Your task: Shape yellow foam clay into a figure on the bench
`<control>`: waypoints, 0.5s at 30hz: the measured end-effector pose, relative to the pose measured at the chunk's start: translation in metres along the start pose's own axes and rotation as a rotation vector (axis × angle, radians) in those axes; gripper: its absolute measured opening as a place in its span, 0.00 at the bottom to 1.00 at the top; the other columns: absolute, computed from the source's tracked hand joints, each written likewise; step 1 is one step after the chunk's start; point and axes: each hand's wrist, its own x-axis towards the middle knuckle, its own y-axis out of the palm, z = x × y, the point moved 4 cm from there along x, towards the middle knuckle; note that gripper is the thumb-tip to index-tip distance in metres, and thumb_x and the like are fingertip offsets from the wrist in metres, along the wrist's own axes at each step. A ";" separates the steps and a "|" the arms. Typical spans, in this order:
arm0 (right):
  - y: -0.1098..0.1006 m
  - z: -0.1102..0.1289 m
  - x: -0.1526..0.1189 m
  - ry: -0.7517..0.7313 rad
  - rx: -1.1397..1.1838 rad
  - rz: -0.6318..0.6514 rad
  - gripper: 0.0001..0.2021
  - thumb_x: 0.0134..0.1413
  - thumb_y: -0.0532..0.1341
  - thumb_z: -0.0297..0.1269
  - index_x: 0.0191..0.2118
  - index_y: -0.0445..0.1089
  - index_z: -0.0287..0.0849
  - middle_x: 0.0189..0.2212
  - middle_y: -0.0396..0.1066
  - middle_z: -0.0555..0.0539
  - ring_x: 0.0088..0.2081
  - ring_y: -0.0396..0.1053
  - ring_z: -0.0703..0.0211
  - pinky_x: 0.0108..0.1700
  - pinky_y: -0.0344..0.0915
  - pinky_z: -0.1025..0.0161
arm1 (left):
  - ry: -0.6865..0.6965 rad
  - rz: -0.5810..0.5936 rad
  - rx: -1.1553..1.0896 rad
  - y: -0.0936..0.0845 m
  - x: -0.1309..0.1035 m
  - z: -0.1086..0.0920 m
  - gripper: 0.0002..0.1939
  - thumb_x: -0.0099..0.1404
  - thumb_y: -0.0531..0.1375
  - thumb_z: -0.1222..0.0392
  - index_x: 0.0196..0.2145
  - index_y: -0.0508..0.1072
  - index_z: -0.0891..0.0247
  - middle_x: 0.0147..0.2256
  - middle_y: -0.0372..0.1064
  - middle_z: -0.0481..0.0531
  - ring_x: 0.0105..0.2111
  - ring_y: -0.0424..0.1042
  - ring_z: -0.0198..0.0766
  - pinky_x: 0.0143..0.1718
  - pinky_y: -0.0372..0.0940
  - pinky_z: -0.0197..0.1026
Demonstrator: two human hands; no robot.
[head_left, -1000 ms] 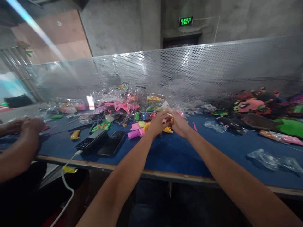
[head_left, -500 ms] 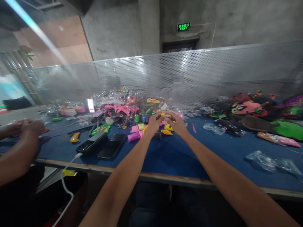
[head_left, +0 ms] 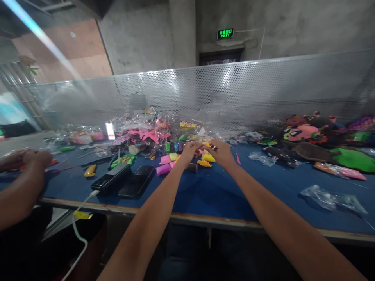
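Over the middle of the blue table my left hand and my right hand are close together, fingertips bent inward and pinched. Whatever is between the fingers is small and mostly hidden. A dark brown bit shows at the right fingers; I cannot tell whether it is held. Just below the hands lie a yellow packet, an orange-yellow soft piece and a dark brown roll. Left of them are pink and purple clay-like packets.
A phone and a power bank with a white cable lie at left. Clear wrappers and pink pieces are heaped behind. Plush-like toys and a plastic bag lie at right. Another person's hands are at far left.
My right fingers have shifted slightly, and the dark brown bit now shows by them. The yellow bit seen between my fingertips earlier is less visible. The whole view has moved a little.
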 end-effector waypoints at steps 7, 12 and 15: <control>0.005 -0.005 -0.003 -0.033 -0.062 0.002 0.16 0.62 0.59 0.52 0.37 0.81 0.51 0.40 0.69 0.42 0.45 0.68 0.47 0.48 0.66 0.50 | 0.017 0.097 0.011 0.007 -0.005 -0.006 0.24 0.48 0.73 0.46 0.39 0.80 0.64 0.30 0.73 0.49 0.27 0.67 0.29 0.28 0.59 0.33; 0.005 -0.009 -0.003 -0.008 -0.053 -0.002 0.14 0.62 0.59 0.50 0.41 0.81 0.52 0.40 0.67 0.43 0.43 0.67 0.49 0.48 0.67 0.51 | 0.043 0.125 -0.041 0.007 -0.004 -0.003 0.23 0.46 0.74 0.48 0.37 0.80 0.65 0.31 0.73 0.48 0.29 0.66 0.28 0.32 0.60 0.33; 0.007 -0.008 -0.002 -0.008 -0.010 0.044 0.14 0.58 0.63 0.50 0.45 0.80 0.53 0.39 0.67 0.44 0.41 0.67 0.50 0.47 0.68 0.52 | 0.040 0.081 -0.020 0.003 0.000 0.002 0.21 0.47 0.73 0.49 0.35 0.80 0.66 0.31 0.73 0.49 0.29 0.66 0.29 0.34 0.61 0.35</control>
